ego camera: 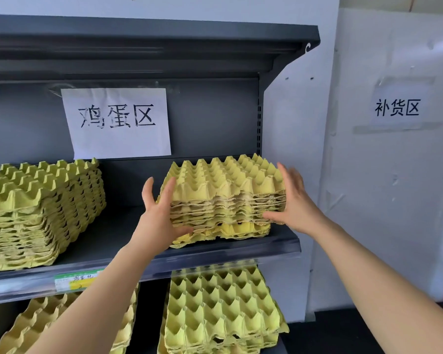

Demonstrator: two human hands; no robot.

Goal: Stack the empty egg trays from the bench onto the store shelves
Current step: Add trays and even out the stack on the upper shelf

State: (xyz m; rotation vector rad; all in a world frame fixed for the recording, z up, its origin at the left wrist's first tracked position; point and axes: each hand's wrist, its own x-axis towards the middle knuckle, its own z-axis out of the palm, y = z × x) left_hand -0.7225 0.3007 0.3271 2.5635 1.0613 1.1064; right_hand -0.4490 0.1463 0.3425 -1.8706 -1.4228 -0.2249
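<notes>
- The left hand (159, 213) is released, not clenched: its fingers are straight and point upward, flat against the left side of a stack of egg trays (223, 198), and the thumb reaches along the stack's lower front edge.
- The right hand (294, 203) is also released, with its fingers spread and straight at the stack's right side. The thumb touches the front right corner. The fingertips are blurred, so their contact cannot be confirmed.
- The surface is a dark grey metal shelf (279, 247) with a clear strip along its front edge. A green and yellow price label (78, 279) is fixed to the strip.
- A paper sign (117, 122) with black characters is taped to the back panel, under the top shelf (164, 39).
- To the right is a white wall (394, 200) bearing a second sign (397, 107).
- The stack of yellow trays sits at the right end of the shelf, near its front edge, directly between the two hands.
- A taller stack (41, 210) stands at the left end of the same shelf, well apart.
- On the level below lie a right-hand pile (220, 307) and a left-hand pile (36, 325), the latter partly hidden by the left forearm.
</notes>
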